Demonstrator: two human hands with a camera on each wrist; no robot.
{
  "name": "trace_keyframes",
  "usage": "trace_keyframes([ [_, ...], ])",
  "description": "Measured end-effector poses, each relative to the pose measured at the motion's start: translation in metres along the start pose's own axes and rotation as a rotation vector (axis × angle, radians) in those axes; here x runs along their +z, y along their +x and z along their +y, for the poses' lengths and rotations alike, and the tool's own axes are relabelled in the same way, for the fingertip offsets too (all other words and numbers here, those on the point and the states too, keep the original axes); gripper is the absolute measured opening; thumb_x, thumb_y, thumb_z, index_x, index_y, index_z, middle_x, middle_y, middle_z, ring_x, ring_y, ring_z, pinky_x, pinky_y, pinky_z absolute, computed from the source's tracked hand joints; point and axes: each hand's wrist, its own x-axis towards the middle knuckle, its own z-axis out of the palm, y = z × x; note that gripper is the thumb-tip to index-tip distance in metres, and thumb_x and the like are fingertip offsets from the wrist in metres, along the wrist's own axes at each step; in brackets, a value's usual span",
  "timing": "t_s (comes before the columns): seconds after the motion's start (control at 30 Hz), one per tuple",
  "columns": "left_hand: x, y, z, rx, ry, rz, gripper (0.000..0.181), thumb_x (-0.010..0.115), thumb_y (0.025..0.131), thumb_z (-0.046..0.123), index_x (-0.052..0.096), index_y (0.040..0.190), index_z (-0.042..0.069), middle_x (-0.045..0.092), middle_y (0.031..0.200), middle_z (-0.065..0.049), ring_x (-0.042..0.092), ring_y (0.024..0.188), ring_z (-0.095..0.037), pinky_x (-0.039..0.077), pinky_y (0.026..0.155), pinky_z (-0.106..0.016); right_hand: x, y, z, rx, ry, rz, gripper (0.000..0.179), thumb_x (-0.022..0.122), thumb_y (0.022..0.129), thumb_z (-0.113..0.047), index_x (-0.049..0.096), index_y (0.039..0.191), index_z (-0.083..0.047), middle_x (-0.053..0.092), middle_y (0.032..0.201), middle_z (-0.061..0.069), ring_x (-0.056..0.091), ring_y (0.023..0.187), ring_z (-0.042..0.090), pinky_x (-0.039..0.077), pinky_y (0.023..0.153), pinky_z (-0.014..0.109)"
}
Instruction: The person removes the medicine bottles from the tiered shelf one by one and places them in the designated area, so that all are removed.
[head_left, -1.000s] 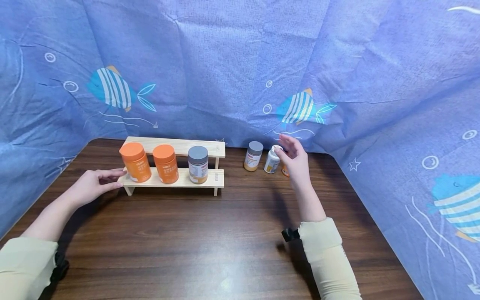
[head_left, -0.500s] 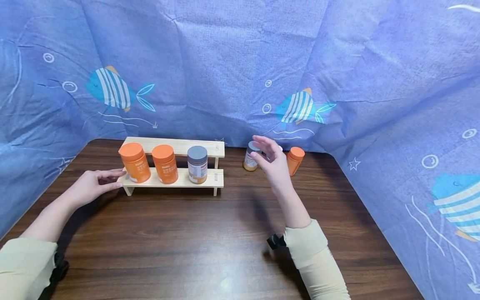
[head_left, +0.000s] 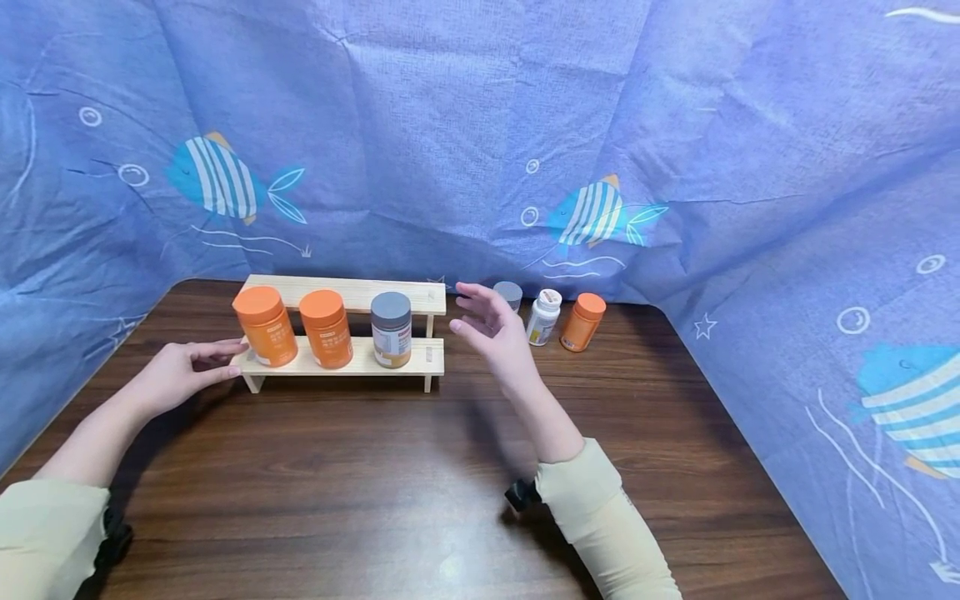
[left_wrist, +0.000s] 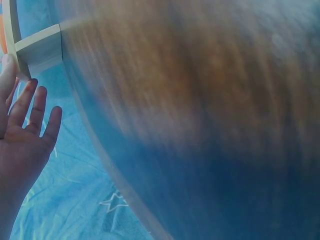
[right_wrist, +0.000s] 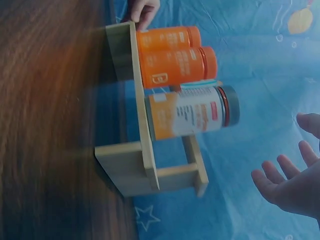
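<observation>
A two-step wooden rack (head_left: 360, 360) carries two orange jars (head_left: 267, 329) and a grey-lidded jar (head_left: 392, 333) on its lower board. My left hand (head_left: 183, 369) pinches the left end of that board between thumb and fingers; the left wrist view shows the hand (left_wrist: 25, 140) at the board's end, other fingers spread. To the right of the rack my right hand (head_left: 498, 337) hovers with nothing in it, fingers apart and loosely bent. The right wrist view has this hand (right_wrist: 295, 182) apart from the grey-lidded jar (right_wrist: 192, 114). It partly hides another grey-lidded jar (head_left: 507, 294).
A white bottle (head_left: 544, 317) and an orange-capped jar (head_left: 582, 322) stand at the back right of the dark wooden table (head_left: 360, 483). A blue fish-print cloth (head_left: 450, 125) hangs behind and along the sides.
My right hand has moved left from the white bottle, past the grey-lidded jar, towards the rack. The white bottle and orange-capped jar have come into full view. My left hand stays at the rack.
</observation>
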Motion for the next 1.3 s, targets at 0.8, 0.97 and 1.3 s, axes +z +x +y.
trace_keyframes([
  [0.8, 0.001, 0.001, -0.003, 0.044, 0.004, 0.007, 0.042, 0.072, 0.084, 0.022, 0.064, 0.119, -0.001, 0.062, 0.116, -0.026, 0.049, 0.08, 0.015, 0.041, 0.064, -0.009, 0.048, 0.013, 0.004, 0.087, -0.145, -0.136, 0.049, 0.068, 0.085, -0.004, 0.051, 0.131, -0.001, 0.052, 0.136, 0.015, 0.047, 0.124, 0.034, 0.038, 0.102, 0.05],
  [0.97, 0.001, 0.001, -0.003, 0.039, 0.008, 0.005, 0.043, 0.072, 0.084, 0.022, 0.064, 0.119, -0.001, 0.063, 0.116, -0.026, 0.048, 0.079, 0.016, 0.041, 0.064, -0.009, 0.052, 0.019, 0.011, 0.098, -0.136, -0.168, 0.048, 0.067, 0.086, -0.004, 0.051, 0.131, 0.001, 0.057, 0.127, 0.022, 0.052, 0.117, 0.034, 0.039, 0.102, 0.048],
  [1.3, 0.001, 0.001, -0.002, 0.029, 0.011, 0.003, 0.045, 0.072, 0.084, 0.024, 0.063, 0.12, -0.001, 0.063, 0.116, -0.025, 0.048, 0.08, 0.016, 0.041, 0.064, -0.009, 0.059, 0.031, 0.046, 0.102, -0.163, -0.157, 0.048, 0.071, 0.084, -0.009, 0.055, 0.13, -0.008, 0.063, 0.119, 0.015, 0.059, 0.107, 0.021, 0.047, 0.093, 0.033],
])
